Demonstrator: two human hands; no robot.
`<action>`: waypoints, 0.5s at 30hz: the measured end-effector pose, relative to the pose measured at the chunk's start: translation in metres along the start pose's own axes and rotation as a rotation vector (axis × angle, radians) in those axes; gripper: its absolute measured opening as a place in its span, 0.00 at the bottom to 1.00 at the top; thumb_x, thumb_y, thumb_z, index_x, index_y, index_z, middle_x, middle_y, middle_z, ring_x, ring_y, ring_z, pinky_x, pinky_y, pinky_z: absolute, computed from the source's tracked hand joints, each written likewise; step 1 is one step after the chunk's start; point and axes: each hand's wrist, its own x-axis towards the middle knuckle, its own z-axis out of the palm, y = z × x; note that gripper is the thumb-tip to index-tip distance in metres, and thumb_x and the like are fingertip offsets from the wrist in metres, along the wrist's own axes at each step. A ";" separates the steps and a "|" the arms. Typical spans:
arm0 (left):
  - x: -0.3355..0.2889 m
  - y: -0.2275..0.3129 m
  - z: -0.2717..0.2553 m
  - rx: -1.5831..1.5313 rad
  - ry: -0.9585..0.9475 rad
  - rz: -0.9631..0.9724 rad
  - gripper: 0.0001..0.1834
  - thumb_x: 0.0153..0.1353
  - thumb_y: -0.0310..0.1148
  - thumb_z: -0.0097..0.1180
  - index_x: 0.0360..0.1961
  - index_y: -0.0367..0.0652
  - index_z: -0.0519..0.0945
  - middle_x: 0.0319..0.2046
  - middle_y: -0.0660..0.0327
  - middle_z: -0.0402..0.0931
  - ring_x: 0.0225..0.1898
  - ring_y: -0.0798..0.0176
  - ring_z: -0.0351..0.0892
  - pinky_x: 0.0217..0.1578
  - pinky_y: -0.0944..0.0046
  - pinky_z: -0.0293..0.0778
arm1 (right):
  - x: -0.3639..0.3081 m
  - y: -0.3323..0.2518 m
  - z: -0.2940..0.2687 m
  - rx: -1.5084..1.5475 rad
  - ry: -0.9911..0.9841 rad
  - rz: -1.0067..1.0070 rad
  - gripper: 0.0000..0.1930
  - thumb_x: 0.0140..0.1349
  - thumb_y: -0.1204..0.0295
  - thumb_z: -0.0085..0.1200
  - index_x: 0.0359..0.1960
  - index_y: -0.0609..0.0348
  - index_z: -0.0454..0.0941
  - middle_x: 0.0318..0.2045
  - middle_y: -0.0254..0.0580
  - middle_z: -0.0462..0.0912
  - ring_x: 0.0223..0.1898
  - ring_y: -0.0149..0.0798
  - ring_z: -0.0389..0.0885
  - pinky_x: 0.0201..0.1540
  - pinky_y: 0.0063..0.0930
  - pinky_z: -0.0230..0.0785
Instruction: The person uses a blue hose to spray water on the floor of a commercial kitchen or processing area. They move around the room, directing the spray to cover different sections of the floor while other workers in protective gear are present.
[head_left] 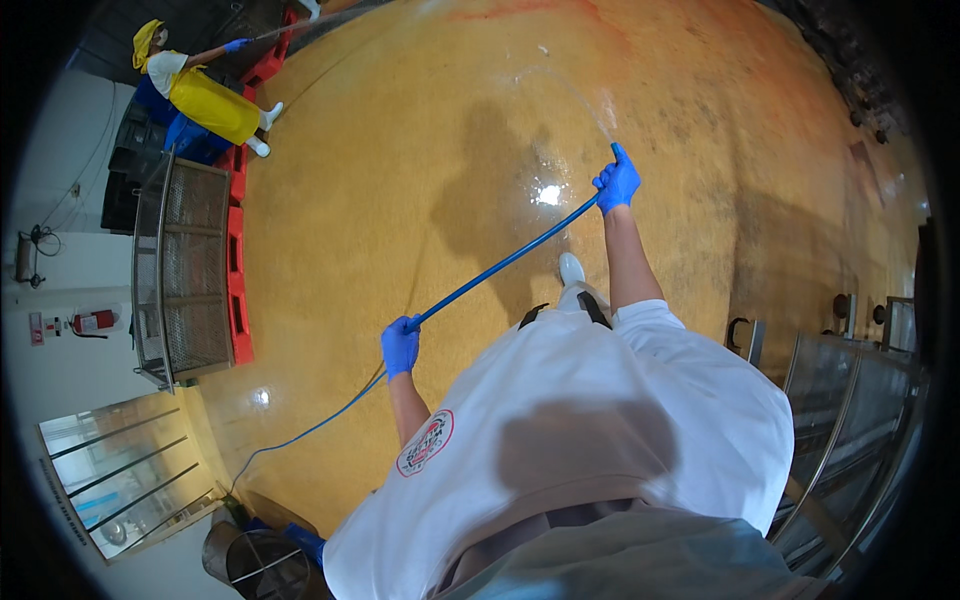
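A blue hose [505,262] runs between my two gloved hands. My right hand [617,183], in a blue glove, is closed around the hose near its end, and a thin stream of water [585,108] arcs from there onto the floor ahead. Lower and to the left, my left hand [401,346], also in a blue glove, grips the hose along its length. From that hand the hose trails down to the lower left across the floor. The yellow-brown floor [350,180] is wet and shiny near my right hand.
At the upper left a person in a yellow apron [215,105] holds out a spraying hose. A metal mesh rack [195,270] and red pallets [237,285] line the left wall. A fire extinguisher [93,321] hangs there. Metal racks [830,430] stand close on my right.
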 end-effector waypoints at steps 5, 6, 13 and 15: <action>0.035 0.038 0.019 0.058 -0.005 -0.016 0.10 0.53 0.34 0.57 0.20 0.40 0.78 0.17 0.49 0.72 0.17 0.59 0.68 0.23 0.61 0.65 | 0.053 -0.027 0.035 -0.024 0.002 0.030 0.13 0.60 0.69 0.44 0.44 0.55 0.76 0.10 0.28 0.56 0.10 0.26 0.53 0.11 0.23 0.46; 0.042 0.044 0.023 0.072 -0.016 -0.039 0.08 0.52 0.32 0.56 0.21 0.40 0.78 0.17 0.50 0.73 0.19 0.61 0.70 0.24 0.62 0.66 | 0.064 -0.031 0.040 -0.022 0.007 0.033 0.13 0.60 0.68 0.45 0.44 0.55 0.76 0.10 0.29 0.56 0.09 0.26 0.53 0.11 0.23 0.46; 0.074 0.101 0.042 0.069 0.060 0.015 0.17 0.55 0.40 0.57 0.16 0.38 0.75 0.15 0.45 0.68 0.15 0.53 0.64 0.20 0.58 0.63 | 0.133 -0.036 0.051 -0.034 0.014 0.035 0.14 0.58 0.73 0.43 0.45 0.55 0.77 0.11 0.32 0.59 0.09 0.28 0.55 0.10 0.24 0.49; 0.075 0.106 0.046 0.112 0.063 0.019 0.18 0.55 0.41 0.56 0.16 0.38 0.75 0.15 0.45 0.69 0.15 0.50 0.65 0.20 0.57 0.63 | 0.146 -0.023 0.038 -0.134 0.068 0.021 0.15 0.58 0.74 0.43 0.45 0.55 0.77 0.11 0.33 0.60 0.09 0.29 0.56 0.10 0.25 0.49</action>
